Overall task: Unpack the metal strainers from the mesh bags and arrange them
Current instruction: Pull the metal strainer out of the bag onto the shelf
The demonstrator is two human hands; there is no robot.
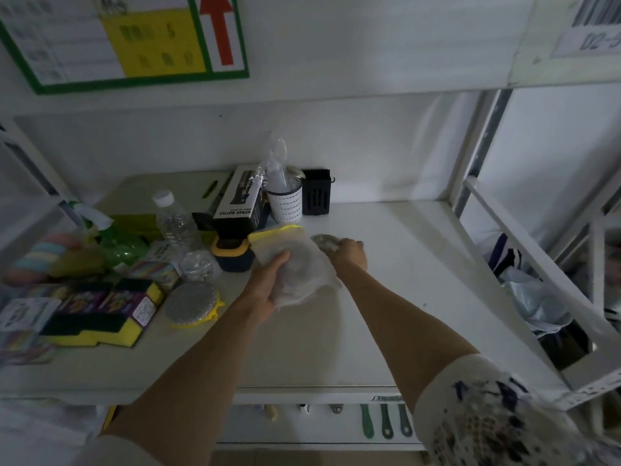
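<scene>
Strainer (323,243) under right hand (351,252); left hand (268,287) grips mesh bag (295,260).

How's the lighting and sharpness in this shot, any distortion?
Head view: dim and underexposed, colours muted; wide-angle bending curves the white shelf frame; the round metal strainer at the right hand is soft, and so is the yellow-edged translucent mesh bag in the left hand.

Dim, flat, grey-tinted light, soft all-over blur, strong wide-angle bending at the edges, no hard shadows.
</scene>
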